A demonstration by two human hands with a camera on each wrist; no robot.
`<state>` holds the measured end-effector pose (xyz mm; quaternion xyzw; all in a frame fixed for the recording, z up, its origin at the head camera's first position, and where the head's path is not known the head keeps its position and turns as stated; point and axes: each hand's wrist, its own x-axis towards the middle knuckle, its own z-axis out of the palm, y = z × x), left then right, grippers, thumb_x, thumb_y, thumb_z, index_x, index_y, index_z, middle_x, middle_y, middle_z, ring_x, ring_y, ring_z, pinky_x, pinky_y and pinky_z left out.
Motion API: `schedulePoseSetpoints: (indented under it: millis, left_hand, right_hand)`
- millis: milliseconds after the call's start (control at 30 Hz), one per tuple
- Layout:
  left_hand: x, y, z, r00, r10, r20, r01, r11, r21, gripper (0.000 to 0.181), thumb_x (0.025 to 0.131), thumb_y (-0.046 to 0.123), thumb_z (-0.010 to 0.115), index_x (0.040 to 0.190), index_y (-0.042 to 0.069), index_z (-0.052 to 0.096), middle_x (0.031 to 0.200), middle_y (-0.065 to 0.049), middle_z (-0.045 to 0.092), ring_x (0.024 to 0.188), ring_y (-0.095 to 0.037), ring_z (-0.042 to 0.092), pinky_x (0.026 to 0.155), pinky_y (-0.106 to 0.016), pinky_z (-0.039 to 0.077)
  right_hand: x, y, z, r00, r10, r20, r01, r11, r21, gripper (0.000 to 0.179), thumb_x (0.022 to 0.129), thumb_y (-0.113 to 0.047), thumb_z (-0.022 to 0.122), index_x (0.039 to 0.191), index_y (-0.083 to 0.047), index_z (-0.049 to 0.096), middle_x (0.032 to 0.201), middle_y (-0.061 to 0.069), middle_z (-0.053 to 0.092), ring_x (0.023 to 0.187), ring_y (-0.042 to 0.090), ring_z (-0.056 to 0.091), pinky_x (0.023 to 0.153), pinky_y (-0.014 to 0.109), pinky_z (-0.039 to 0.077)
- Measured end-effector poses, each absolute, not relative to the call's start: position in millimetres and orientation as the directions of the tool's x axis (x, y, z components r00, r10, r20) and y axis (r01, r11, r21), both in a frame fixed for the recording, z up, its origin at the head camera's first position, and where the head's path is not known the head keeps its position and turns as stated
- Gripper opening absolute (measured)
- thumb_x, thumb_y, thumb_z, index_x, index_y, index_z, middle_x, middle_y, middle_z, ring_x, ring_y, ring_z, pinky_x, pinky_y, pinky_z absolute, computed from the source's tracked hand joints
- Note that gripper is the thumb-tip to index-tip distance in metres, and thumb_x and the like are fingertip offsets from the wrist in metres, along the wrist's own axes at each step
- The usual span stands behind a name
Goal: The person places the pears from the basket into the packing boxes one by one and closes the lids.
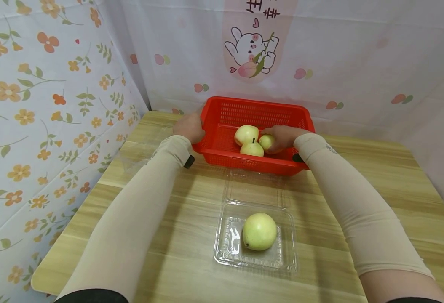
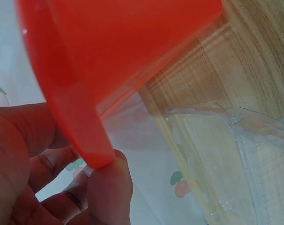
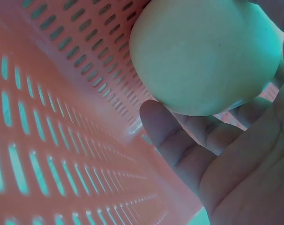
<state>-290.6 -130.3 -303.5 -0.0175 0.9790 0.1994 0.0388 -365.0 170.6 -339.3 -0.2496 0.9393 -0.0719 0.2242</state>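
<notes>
A red perforated basket (image 1: 260,102) stands at the back of the table. My left hand (image 1: 189,127) grips its left rim, and the left wrist view has the thumb pressed on the red edge (image 2: 81,126) with fingers behind it. Inside the basket, my right hand (image 1: 284,138) holds a pale yellow-green pear (image 3: 203,56), fingers curled around its side. Two more pears, one at the back (image 1: 246,134) and one with an upright stem (image 1: 252,149), lie to its left. A lone pear (image 1: 260,231) sits in the clear plastic clamshell box (image 1: 231,257) in front.
The box's clear lid (image 1: 254,187) lies folded back toward the basket. More clear plastic packaging (image 1: 138,153) is on the table's left, near my left forearm. Printed curtains (image 1: 184,50) hang right behind the wooden table (image 1: 184,269) and along its left side.
</notes>
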Motion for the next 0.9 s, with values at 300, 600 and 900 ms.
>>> schedulePoseSetpoints:
  millis: [300, 600, 900]
  left_hand:
    - [-288.4, -128.3, -301.5, -0.996, -0.012, -0.085, -0.044, 0.923, 0.383, 0.01, 0.094, 0.01, 0.057, 0.094, 0.003, 0.063, 0.089, -0.011, 0.064, 0.078, -0.025, 0.063, 0.073, -0.038, 0.056]
    - [-289.0, -129.2, -302.4, -0.997, -0.002, -0.073, -0.03, 0.923, 0.385, 0.01, 0.093, 0.009, 0.056, 0.091, 0.003, 0.063, 0.086, -0.01, 0.063, 0.076, -0.024, 0.062, 0.07, -0.037, 0.055]
    - [-285.4, -130.2, -300.8, -0.999, 0.014, -0.052, -0.007, 0.925, 0.381, 0.013, 0.092, 0.008, 0.054, 0.081, 0.005, 0.061, 0.075, -0.006, 0.057, 0.071, -0.021, 0.058, 0.062, -0.034, 0.05]
  right_hand:
    - [-363.7, 170.7, -339.6, -0.758, -0.515, -0.4, -0.449, 0.857, -0.253, 0.073, 0.08, -0.022, 0.076, 0.146, -0.012, 0.047, 0.114, 0.011, 0.061, 0.1, 0.03, 0.056, 0.089, 0.046, 0.048]
    - [-363.9, 171.0, -340.6, -0.759, -0.491, -0.428, -0.424, 0.871, -0.248, 0.07, 0.081, -0.022, 0.076, 0.144, -0.015, 0.048, 0.114, 0.01, 0.061, 0.101, 0.03, 0.055, 0.09, 0.046, 0.047]
    - [-363.3, 171.6, -341.1, -0.749, -0.511, -0.422, -0.438, 0.86, -0.263, 0.059, 0.08, -0.022, 0.076, 0.135, -0.014, 0.054, 0.113, 0.009, 0.06, 0.101, 0.029, 0.055, 0.088, 0.046, 0.047]
